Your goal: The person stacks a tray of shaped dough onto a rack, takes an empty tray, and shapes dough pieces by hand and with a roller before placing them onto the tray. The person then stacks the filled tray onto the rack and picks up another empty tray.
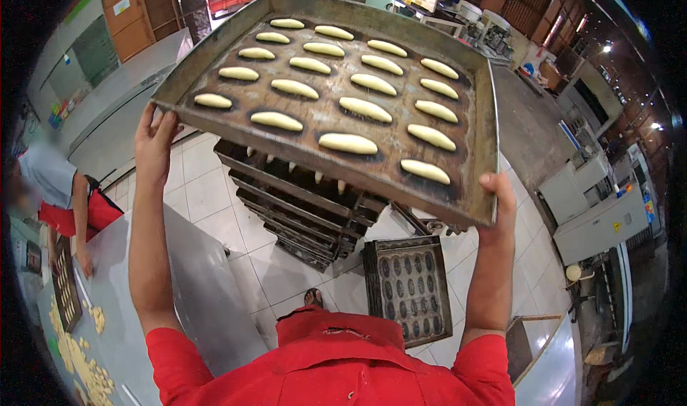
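Note:
Both my hands hold up a large dark baking tray (272,147) by its near corners, tilted, with its near right corner lowest. Rows of pale, spindle-shaped dough pieces (366,110) lie spaced out on it. My left hand (155,145) grips the near left corner, fingers curled at the rim. At the near right corner my right hand (499,200) has its thumb over the edge, its other fingers mostly hidden underneath. Below the held tray stands a stack of trays (300,207), its top one bearing more dough pieces, partly covered from view.
Right of that stack, more trays (445,291) with dark oval marks sit on the tiled floor. A metal table (207,284) at left carries loose dough pieces (82,367). Another person (54,173) leans there over a narrow tray (66,295). Grey cabinets (601,223) stand at right.

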### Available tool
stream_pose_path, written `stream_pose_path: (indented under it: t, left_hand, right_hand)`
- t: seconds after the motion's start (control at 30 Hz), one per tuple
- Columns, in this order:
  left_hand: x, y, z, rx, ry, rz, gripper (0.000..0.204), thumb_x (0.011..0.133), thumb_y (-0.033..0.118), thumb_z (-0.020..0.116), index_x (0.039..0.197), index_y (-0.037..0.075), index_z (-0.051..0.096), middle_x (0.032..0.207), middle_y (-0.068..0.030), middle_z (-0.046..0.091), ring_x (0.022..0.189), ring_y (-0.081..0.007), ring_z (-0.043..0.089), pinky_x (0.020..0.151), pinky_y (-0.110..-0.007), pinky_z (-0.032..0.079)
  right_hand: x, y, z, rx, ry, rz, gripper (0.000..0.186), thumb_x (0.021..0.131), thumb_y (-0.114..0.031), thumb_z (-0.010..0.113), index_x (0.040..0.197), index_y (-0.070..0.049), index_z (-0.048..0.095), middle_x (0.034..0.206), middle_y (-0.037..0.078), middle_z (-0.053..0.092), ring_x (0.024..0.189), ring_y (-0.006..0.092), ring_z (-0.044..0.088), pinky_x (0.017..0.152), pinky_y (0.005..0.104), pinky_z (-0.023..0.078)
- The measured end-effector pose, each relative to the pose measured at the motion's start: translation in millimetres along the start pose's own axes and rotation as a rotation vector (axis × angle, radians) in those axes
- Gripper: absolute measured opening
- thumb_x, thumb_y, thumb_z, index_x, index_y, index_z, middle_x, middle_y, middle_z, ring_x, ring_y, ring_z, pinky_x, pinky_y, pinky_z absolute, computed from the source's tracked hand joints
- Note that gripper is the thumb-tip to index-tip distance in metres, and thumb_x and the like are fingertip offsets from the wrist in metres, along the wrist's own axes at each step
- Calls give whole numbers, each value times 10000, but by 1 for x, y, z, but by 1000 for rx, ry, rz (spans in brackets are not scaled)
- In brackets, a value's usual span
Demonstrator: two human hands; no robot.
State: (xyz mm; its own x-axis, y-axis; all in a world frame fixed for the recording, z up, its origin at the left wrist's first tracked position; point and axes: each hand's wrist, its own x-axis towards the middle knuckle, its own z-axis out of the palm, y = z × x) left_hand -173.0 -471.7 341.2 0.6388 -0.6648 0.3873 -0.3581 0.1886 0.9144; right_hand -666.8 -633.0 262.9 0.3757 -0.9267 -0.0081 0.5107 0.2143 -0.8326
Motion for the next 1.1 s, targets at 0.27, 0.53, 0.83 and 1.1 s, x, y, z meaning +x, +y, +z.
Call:
stream_pose_path:
  t: [0.27, 0.53, 0.83, 1.1]
  left_hand:
    - [17, 1, 2, 34, -103, -13, 583, 924, 218, 668, 1395, -3, 404, 1045, -81, 655, 875, -116, 620, 784, -251, 506]
    - [14, -8, 15, -8, -94, -121, 667, 896, 182, 701, 1434, 31, 338, 986, -79, 642, 798, -111, 635, 742, -238, 535]
    - [17, -13, 8, -32, -71, -120, 638, 898, 173, 697, 1413, 2, 360, 1092, -114, 653, 832, -146, 657, 750, -261, 544]
    - [10, -4, 15, 45, 22, -155, 551, 925, 224, 661, 1356, -20, 420, 1148, -131, 643, 1000, -217, 634, 828, -313, 529]
  right_hand:
    - [12, -4, 7, -7, 94, 118, 434, 756, -199, 569, 1121, 34, 539, 963, 117, 612, 795, 225, 625, 705, 357, 532]
    - [22, 4, 1, 32, 95, 195, 538, 749, -275, 597, 1202, 6, 524, 1084, 141, 600, 951, 260, 611, 793, 389, 506]
    - [17, 2, 6, -1, 61, 160, 634, 810, -405, 622, 1263, 21, 501, 1155, 163, 605, 1016, 263, 617, 845, 379, 511]
    - [16, 6, 2, 9, -40, 117, 586, 905, -447, 590, 1277, -3, 506, 1133, 132, 631, 955, 225, 652, 813, 357, 549]
